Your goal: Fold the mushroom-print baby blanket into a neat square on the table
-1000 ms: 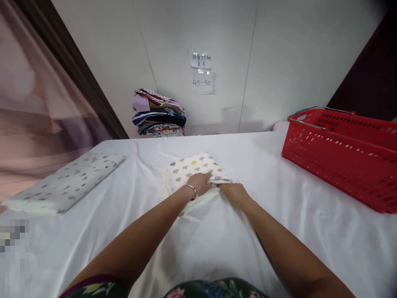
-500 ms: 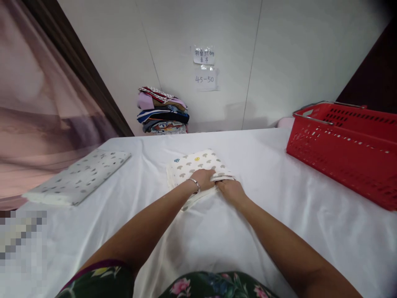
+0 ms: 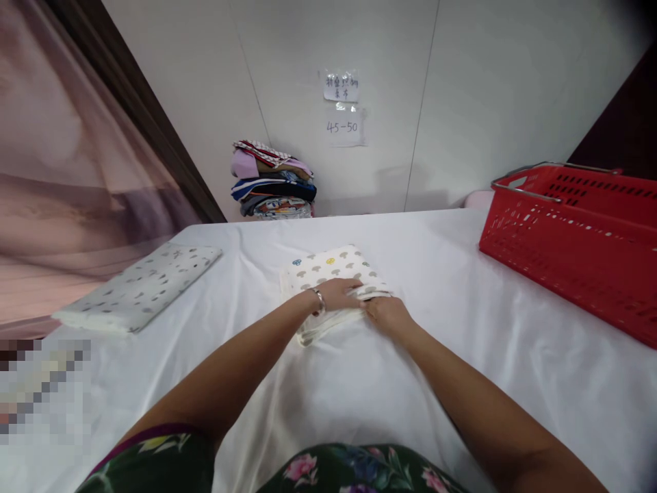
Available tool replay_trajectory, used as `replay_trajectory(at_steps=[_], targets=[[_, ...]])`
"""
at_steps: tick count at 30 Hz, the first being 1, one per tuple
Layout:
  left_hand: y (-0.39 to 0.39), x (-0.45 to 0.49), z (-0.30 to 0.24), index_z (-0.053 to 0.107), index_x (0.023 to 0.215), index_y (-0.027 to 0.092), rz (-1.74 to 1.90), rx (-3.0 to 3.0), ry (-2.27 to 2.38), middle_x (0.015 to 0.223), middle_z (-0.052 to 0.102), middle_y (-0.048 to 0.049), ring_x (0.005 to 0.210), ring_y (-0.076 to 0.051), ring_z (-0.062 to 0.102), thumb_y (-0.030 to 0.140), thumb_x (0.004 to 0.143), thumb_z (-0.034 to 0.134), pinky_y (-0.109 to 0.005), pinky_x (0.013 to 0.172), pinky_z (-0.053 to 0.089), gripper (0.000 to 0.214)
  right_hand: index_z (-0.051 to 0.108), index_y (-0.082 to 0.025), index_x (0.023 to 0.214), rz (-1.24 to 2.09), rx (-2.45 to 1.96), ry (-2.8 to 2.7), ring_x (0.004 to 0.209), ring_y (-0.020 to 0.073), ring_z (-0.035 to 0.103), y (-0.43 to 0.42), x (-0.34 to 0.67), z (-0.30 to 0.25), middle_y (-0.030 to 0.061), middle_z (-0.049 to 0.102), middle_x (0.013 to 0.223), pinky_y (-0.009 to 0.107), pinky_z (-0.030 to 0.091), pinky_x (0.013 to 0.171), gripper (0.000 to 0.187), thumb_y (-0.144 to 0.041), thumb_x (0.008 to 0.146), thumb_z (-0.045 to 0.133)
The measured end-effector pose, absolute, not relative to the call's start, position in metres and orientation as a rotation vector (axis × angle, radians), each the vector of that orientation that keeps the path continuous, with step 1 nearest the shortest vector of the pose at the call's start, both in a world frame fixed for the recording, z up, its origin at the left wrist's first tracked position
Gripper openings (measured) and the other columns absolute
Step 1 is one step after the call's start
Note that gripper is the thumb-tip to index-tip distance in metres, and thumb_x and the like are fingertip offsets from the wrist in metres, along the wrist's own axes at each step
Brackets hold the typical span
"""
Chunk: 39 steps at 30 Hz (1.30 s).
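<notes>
A folded white cloth with small mushroom prints [image 3: 326, 268] lies in the middle of the white-covered table [image 3: 436, 356]. My left hand [image 3: 337, 294], with a bracelet at the wrist, rests on the cloth's near edge with its fingers curled over the fold. Touching it from the right, my right hand [image 3: 386, 313] grips the same near edge, fingers tucked under the fabric. Both hands meet at the cloth's near right corner.
A second folded patterned cloth [image 3: 141, 287] lies at the table's left side. A red plastic basket [image 3: 575, 236] with a metal handle stands at the right. A stack of folded clothes [image 3: 272, 190] sits against the back wall, under two paper labels [image 3: 343, 108].
The view has shifted slightly, so everything sits a bit more to the right. My hands have stayed together on the cloth's near edge, pressing the fold flatter.
</notes>
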<state>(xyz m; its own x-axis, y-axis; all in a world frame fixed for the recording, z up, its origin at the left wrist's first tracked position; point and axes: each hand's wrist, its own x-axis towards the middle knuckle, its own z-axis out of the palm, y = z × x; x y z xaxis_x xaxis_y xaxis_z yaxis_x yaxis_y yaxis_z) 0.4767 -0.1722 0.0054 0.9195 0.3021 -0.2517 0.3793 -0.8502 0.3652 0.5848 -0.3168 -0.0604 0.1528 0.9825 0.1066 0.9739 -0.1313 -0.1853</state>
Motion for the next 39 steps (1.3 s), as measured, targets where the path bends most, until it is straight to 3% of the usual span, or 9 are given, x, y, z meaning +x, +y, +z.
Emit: replay_trajectory(at_steps=[4,7,11,17,21,25,39], targets=[[-0.147,0.475,-0.003,0.045,0.126,0.024,-0.104,2.687,0.633,0.134,0.045,-0.0031,0.120,-0.021,0.043,0.061,0.077,0.039,-0.029,0.099,0.033,0.062,0.063,-0.023,0.104,0.000,-2.238,-1.922,0.091,0.0195,0.051,-0.318,0.579,-0.052,0.0059,0.060,0.098,0.028,0.037,0.073,0.032,-0.027,0.090,0.034],[-0.130,0.477,-0.020,0.040,0.130,0.020,-0.109,2.865,0.682,0.144,0.027,-0.0074,0.133,-0.022,0.022,0.058,0.080,0.038,-0.036,0.107,0.018,0.063,0.065,-0.022,0.096,-0.030,-2.248,-1.904,0.095,0.0202,0.047,-0.317,0.578,-0.049,0.0065,0.057,0.097,0.029,0.035,0.077,0.030,-0.025,0.089,0.036],[-0.118,0.478,-0.044,0.027,0.136,0.025,-0.155,2.909,0.719,0.148,0.014,-0.0046,0.136,-0.020,0.011,0.060,0.083,0.027,-0.043,0.108,0.011,0.064,0.066,-0.020,0.085,-0.062,-2.198,-1.905,0.094,0.0210,0.044,-0.315,0.579,-0.050,0.0074,0.055,0.092,0.031,0.033,0.081,0.029,-0.023,0.089,0.037],[-0.115,0.476,-0.054,0.024,0.137,0.026,-0.114,2.919,0.684,0.148,0.013,-0.0032,0.136,-0.018,0.008,0.060,0.084,0.022,-0.041,0.109,0.009,0.062,0.066,-0.020,0.082,-0.130,-2.065,-1.984,0.099,0.0220,0.042,-0.316,0.584,-0.051,0.0070,0.055,0.105,0.034,0.033,0.086,0.027,-0.021,0.088,0.039],[-0.115,0.475,-0.052,0.024,0.138,0.025,-0.106,2.903,0.676,0.148,0.013,-0.0039,0.136,-0.019,0.008,0.061,0.083,0.023,-0.041,0.109,0.007,0.065,0.065,-0.022,0.095,-0.058,-2.066,-2.045,0.097,0.0203,0.044,-0.318,0.586,-0.050,0.0054,0.059,0.099,0.032,0.036,0.085,0.031,-0.022,0.090,0.035],[-0.116,0.475,-0.051,0.024,0.138,0.025,-0.105,2.896,0.669,0.148,0.013,-0.0039,0.136,-0.018,0.008,0.061,0.083,0.024,-0.041,0.108,0.007,0.065,0.061,-0.022,0.106,-0.001,-2.079,-2.066,0.101,0.0194,0.044,-0.321,0.586,-0.047,0.0049,0.057,0.106,0.030,0.037,0.085,0.027,-0.023,0.088,0.039],[-0.114,0.478,-0.055,0.024,0.138,0.025,-0.111,2.892,0.693,0.149,0.012,-0.0044,0.136,-0.020,0.008,0.062,0.082,0.024,-0.042,0.108,0.009,0.067,0.061,-0.022,0.105,-0.149,-2.177,-2.038,0.104,0.0207,0.045,-0.317,0.577,-0.051,0.0052,0.059,0.108,0.030,0.040,0.084,0.026,-0.020,0.087,0.042]])
